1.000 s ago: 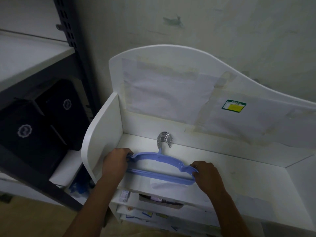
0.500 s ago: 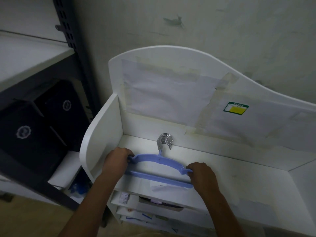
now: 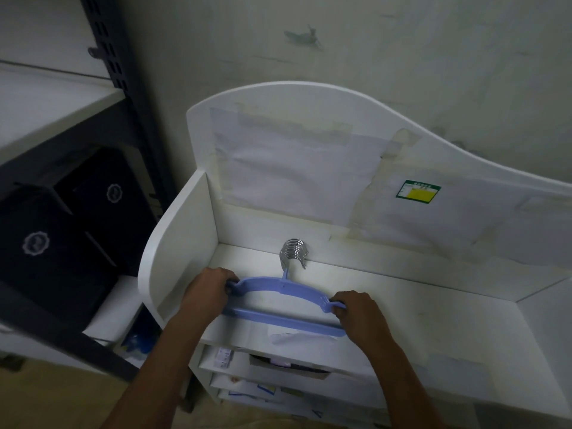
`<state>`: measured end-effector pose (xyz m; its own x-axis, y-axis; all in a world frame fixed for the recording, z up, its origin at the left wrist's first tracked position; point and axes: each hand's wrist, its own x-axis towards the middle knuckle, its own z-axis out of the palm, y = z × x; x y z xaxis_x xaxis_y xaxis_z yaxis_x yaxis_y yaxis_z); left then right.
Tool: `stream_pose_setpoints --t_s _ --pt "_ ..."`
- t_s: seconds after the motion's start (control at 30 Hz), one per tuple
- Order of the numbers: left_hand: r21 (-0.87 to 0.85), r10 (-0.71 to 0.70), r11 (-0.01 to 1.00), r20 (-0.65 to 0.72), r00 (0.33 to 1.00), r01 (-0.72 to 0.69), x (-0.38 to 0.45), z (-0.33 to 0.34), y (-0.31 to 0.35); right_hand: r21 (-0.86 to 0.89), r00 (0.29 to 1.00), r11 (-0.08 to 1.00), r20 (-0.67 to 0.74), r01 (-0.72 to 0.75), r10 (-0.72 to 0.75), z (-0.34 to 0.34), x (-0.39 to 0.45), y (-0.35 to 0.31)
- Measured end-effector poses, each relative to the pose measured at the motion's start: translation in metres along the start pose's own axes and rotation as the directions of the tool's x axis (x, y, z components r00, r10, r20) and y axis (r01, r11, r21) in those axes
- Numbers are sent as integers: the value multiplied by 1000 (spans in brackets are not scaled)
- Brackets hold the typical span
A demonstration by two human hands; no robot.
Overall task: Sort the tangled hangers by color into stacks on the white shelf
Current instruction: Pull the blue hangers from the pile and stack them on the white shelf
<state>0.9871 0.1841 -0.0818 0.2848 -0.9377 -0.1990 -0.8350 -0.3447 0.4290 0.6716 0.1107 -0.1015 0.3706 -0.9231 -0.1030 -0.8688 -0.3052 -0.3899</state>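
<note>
Both hands have drawn slightly closer together along the blue hanger stack since the earlier frames, the right hand most of all, having slid inward from the outer tip of the stack to its right shoulder; the stack itself has barely shifted. It lies flat on the top surface of the white shelf, near the left side panel, with its bundled metal hooks pointing toward the back panel and resting just in front of it. The left hand grips the left end of the stack, fingers curled over the plastic; the right hand grips the right shoulder in the same manner, its fingertips wrapped over the upper edge. Neither hand has released. Several hooks are visible in the bundle, which suggests a number of hangers lie squared one upon another; only blue ones are seen. The small inward adjustment is best read as a final alignment of this colour group, so the blue stack appears placed or nearly so. No other hangers are in view. Beside the shelf stands a dark metal rack holding black boxes.
</note>
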Motion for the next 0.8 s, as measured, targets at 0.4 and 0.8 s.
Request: stream_pose_setpoints --t_s 0.4,0.8 --pt "-709 68 636 -341 938 -304 -76 -4 75 623 942 782 -250 -21 225 -57 -80 39" --pt "-757 265 551 -240 934 -351 -179 69 215 679 853 734 -382 -2 356 -126 -241 143"
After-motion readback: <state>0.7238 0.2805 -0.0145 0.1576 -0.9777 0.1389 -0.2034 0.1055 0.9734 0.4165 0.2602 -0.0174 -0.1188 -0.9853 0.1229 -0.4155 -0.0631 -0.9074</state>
